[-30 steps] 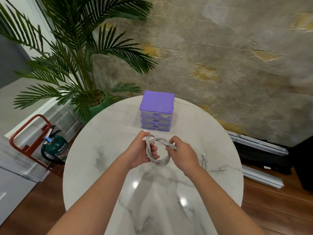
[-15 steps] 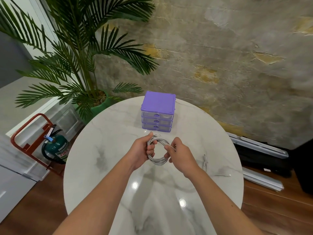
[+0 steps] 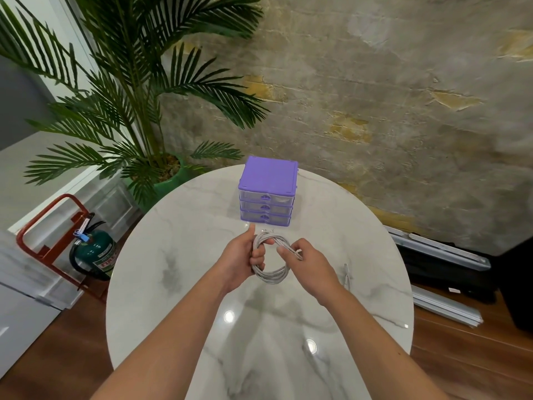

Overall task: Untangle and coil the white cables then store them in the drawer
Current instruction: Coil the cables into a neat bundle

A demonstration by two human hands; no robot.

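At the centre of the frame the coiled cable [image 3: 270,272] is pale grey-white. Above it the small drawer unit [image 3: 268,192] has a purple top and frame with clear drawers and purple handles. The round table [image 3: 173,278] is white marble with grey veining. At lower left, the fire extinguisher [image 3: 95,252] is dark green in a red metal stand [image 3: 43,226]. The palm [image 3: 129,90] at upper left is dark green in a bright green pot [image 3: 170,187]. The wall [image 3: 389,96] is mottled grey with ochre patches, the floor [image 3: 57,356] reddish-brown wood.
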